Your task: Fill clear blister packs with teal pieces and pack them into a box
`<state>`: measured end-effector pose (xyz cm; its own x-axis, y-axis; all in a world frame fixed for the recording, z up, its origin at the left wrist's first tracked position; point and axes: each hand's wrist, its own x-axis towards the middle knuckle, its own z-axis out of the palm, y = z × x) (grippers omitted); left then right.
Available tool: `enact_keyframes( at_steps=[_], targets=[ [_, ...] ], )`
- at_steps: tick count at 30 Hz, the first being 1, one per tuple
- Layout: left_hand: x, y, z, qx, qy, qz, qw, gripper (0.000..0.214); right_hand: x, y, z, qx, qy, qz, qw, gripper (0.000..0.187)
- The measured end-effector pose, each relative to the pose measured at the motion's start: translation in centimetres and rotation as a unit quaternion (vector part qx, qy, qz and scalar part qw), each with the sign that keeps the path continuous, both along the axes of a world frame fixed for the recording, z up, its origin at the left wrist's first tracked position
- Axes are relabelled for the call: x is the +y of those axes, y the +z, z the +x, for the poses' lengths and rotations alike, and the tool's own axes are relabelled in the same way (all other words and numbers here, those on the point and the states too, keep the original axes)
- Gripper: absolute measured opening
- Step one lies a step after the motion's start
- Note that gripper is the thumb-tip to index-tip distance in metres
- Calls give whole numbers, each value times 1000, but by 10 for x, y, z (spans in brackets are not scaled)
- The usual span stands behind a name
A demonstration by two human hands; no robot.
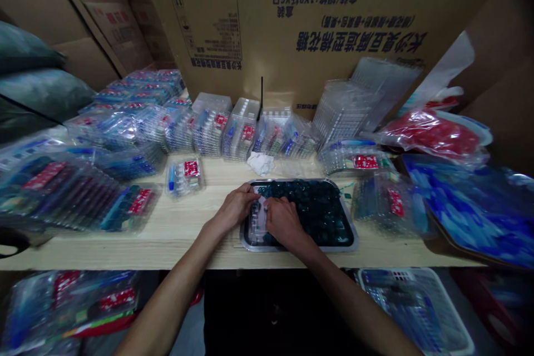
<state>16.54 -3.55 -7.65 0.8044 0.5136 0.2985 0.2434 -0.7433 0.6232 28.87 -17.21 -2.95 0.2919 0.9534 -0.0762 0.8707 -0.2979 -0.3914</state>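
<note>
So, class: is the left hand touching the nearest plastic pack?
Apart: in the head view, bare wooden tabletop separates the left hand from that plastic pack.

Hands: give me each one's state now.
Left hand: touching a clear plastic pack; grip cannot be told.
Right hand: on the same pack; grip cannot be told.

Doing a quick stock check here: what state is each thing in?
Left hand: resting on the clear pack, which lies in the tray
Right hand: on the same pack
Tray: metal, on the table, full of dark teal pieces
Tissue: crumpled
Red bag: plastic, bulging
Basket: below the table, holding packs
</note>
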Motion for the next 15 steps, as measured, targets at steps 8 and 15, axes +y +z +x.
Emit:
enact_keyframes(
  at_steps=[8, 15],
  targets=[
    [-12, 6, -27, 15, 50, 38, 998, 29, 3, -1, 19, -70, -27, 39, 996, 30],
    [-2, -6, -104, -11, 189, 79, 979, 22, 11, -11, 54, -191, 2, 25, 981, 30]
  ],
)
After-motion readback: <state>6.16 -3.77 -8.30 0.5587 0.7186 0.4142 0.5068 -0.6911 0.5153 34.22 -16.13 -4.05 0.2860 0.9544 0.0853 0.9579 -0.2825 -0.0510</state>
